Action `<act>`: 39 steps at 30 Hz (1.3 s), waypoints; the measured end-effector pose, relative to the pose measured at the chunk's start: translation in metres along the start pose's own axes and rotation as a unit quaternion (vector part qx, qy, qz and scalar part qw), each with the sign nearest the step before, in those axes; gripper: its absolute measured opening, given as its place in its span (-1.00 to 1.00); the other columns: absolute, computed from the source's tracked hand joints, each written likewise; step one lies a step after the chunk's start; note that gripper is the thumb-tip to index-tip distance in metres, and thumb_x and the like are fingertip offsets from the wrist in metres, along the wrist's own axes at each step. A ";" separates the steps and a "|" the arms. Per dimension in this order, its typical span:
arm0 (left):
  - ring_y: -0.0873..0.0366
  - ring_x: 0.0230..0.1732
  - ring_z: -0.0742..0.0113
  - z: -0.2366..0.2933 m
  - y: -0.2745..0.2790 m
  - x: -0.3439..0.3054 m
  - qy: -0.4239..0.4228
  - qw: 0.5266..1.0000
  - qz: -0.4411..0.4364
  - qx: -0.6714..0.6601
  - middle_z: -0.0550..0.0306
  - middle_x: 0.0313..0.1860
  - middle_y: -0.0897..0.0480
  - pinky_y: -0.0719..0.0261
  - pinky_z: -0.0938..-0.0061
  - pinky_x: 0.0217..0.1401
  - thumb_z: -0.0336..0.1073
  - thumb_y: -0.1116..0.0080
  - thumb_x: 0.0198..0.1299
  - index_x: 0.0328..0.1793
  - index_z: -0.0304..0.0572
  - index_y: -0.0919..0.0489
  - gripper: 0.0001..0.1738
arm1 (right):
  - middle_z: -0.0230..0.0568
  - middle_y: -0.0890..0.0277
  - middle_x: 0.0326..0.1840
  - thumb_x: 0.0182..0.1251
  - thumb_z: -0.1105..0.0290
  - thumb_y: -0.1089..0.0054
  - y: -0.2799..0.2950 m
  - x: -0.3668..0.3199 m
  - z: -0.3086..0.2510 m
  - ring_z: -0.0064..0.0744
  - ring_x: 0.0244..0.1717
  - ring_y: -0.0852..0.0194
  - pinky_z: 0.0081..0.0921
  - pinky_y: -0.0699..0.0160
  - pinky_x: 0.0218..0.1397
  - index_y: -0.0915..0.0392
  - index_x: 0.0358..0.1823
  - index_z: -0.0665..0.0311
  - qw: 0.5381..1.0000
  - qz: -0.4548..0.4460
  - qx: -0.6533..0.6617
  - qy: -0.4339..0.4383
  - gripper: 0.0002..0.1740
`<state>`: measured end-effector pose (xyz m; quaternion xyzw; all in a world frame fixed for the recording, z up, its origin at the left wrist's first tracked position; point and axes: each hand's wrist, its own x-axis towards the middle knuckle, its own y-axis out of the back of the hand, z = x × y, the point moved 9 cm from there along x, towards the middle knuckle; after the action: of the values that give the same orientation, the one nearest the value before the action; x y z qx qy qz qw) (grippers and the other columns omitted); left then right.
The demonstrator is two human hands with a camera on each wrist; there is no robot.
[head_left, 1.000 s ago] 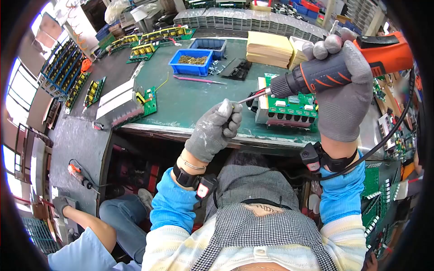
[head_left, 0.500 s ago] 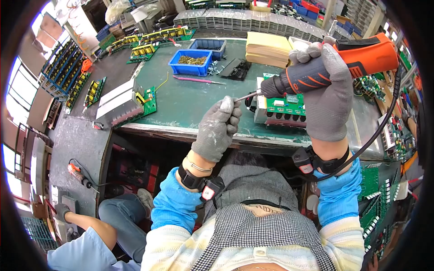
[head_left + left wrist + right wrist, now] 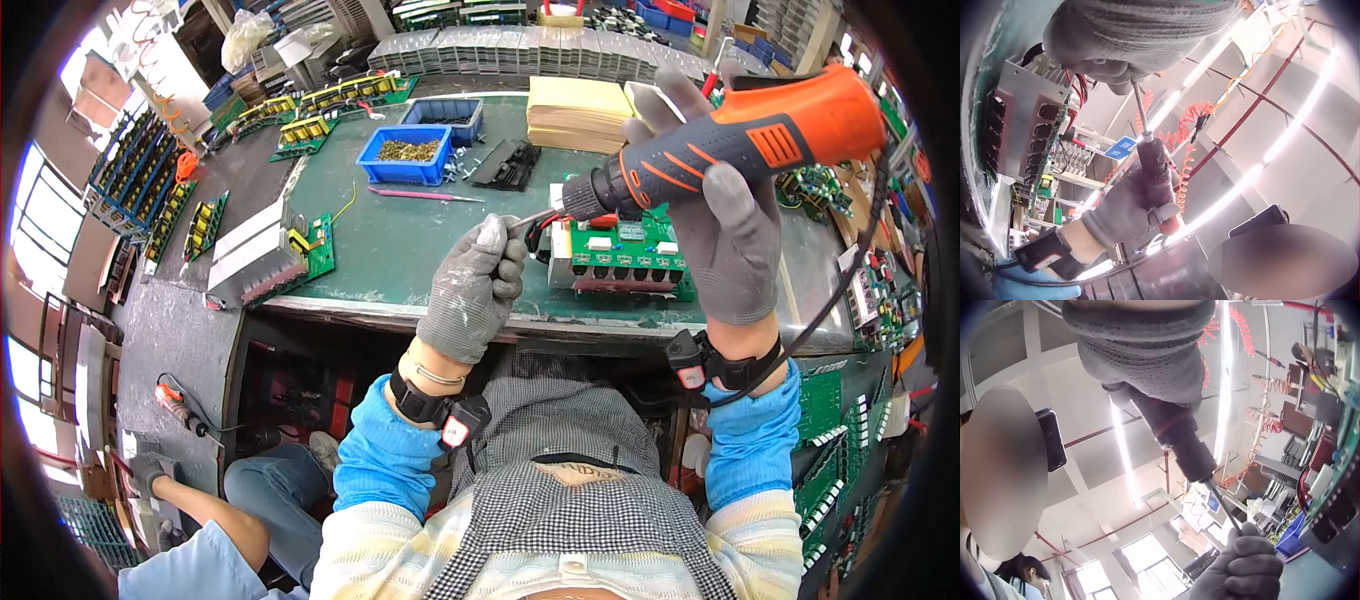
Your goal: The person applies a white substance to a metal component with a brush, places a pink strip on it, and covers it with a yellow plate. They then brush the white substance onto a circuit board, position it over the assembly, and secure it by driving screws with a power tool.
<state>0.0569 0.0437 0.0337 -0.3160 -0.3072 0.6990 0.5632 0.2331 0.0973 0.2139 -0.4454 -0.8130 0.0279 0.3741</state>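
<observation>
My gloved right hand [image 3: 738, 255] holds an orange and black electric screwdriver [image 3: 780, 140], its thumb raised on the near side and fingers loosened behind the body. The driver's bit [image 3: 534, 218] points left. At its tip, my gloved left hand [image 3: 468, 290] pinches the end between thumb and curled fingers, seen also in the right wrist view, where that left hand [image 3: 1241, 569] meets the shaft. Whatever small piece sits inside the pinch is hidden. Below the driver, a green circuit board [image 3: 625, 245] on a metal heat sink stands on the green bench [image 3: 400, 260].
Blue bins [image 3: 405, 168], one with brass-coloured screws, stand behind the left hand near a pink pen-like tool [image 3: 425, 195] and black parts [image 3: 506, 165]. Yellow sheets [image 3: 575, 110] are stacked farther back. Another heat sink assembly [image 3: 262, 252] lies left. The driver's cable [image 3: 850, 270] hangs right.
The driver and right hand have moved left, and the right fingers have loosened and spread around the body. The left hand has shifted slightly and still pinches at the bit's tip.
</observation>
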 end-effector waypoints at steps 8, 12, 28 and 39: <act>-0.32 -0.44 0.68 -0.007 -0.030 0.008 0.087 0.982 -0.093 0.139 0.32 -0.30 -0.51 -0.28 0.81 -0.46 0.07 -0.06 0.45 0.11 -0.26 -0.52 -0.51 | -0.38 -0.30 -0.12 0.20 0.25 -0.29 0.012 0.016 -0.027 -0.46 -0.09 -0.27 -0.27 -0.31 0.26 -0.08 0.51 0.23 0.976 -0.137 0.070 0.154 -0.12; -0.30 -0.42 0.70 0.047 -0.032 0.029 0.011 0.954 -0.031 0.297 0.32 -0.22 -0.58 -0.25 0.83 -0.45 0.15 -0.05 0.44 0.26 -0.31 -0.53 -0.38 | -0.30 -0.38 -0.10 0.26 0.32 -0.18 0.040 0.019 -0.045 -0.38 -0.03 -0.37 -0.16 -0.39 0.30 -0.16 0.45 0.21 0.983 0.006 0.060 0.172 -0.28; -0.65 0.09 -0.08 0.077 0.040 0.218 0.117 0.395 0.074 0.908 -0.12 0.01 -0.71 -0.56 0.21 0.18 0.13 -0.33 0.09 0.03 -0.16 -0.72 -0.44 | -0.33 -0.19 -0.14 0.22 0.33 -0.15 0.105 0.024 -0.055 -0.42 -0.09 -0.22 -0.24 -0.28 0.26 -0.01 0.54 0.36 0.985 0.067 -0.003 0.157 -0.14; -0.57 -0.40 0.49 0.095 -0.012 0.104 -0.044 0.906 0.040 0.418 0.22 -0.37 -0.66 -0.51 0.53 -0.32 -0.14 -0.24 0.31 -0.19 -0.36 -0.68 -0.66 | -0.35 -0.16 -0.15 0.21 0.34 -0.25 0.099 0.024 -0.054 -0.45 -0.09 -0.20 -0.30 -0.25 0.30 -0.11 0.43 0.43 0.987 0.067 0.015 0.147 -0.20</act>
<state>-0.0280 0.1404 0.0910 -0.0324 0.0019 0.7986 0.6010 0.3290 0.1588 0.2295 -0.4922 -0.7172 -0.0003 0.4933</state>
